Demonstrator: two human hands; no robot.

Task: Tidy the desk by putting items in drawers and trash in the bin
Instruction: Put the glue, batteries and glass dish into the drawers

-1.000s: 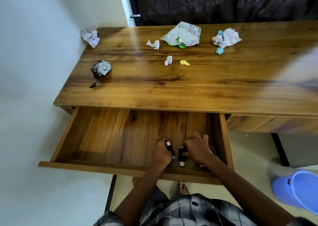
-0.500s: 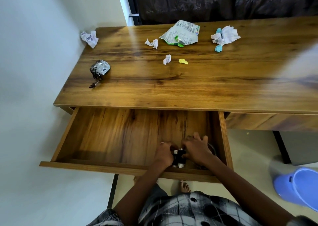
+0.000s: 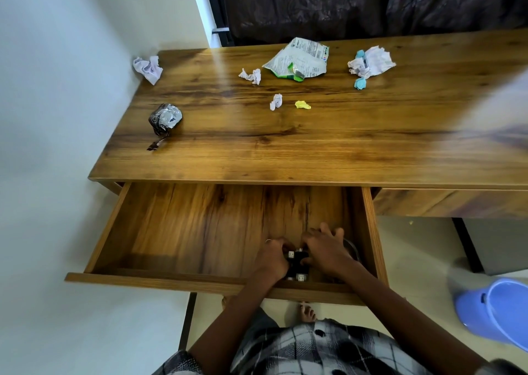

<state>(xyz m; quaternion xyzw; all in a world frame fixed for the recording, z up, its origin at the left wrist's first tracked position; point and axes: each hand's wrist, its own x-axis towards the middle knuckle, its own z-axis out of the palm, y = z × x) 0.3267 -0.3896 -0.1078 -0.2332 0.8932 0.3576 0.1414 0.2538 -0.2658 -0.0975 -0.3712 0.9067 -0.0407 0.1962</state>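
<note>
The desk's left drawer (image 3: 183, 279) is pulled open, and both my hands are inside its right front corner. My left hand (image 3: 271, 260) and my right hand (image 3: 325, 250) close from either side on a small cluster of black USB sticks (image 3: 297, 264) with metal plugs, which rest on the drawer floor. Trash lies on the desktop (image 3: 314, 146): a foil ball (image 3: 164, 119), a crumpled paper (image 3: 148, 69) at the far left corner, a snack wrapper (image 3: 297, 60), a paper wad with blue bits (image 3: 371, 61), small white scraps (image 3: 275, 101) and a yellow scrap (image 3: 302, 105).
A blue bin (image 3: 497, 311) stands on the floor at the lower right. A dark round object (image 3: 353, 250) sits half hidden behind my right hand in the drawer. The right drawer (image 3: 445, 203) is closed. A white wall runs along the left and dark curtains hang behind the desk.
My hands have moved together, bringing the separate black sticks into one cluster between them. The trash on the desk has not moved.
</note>
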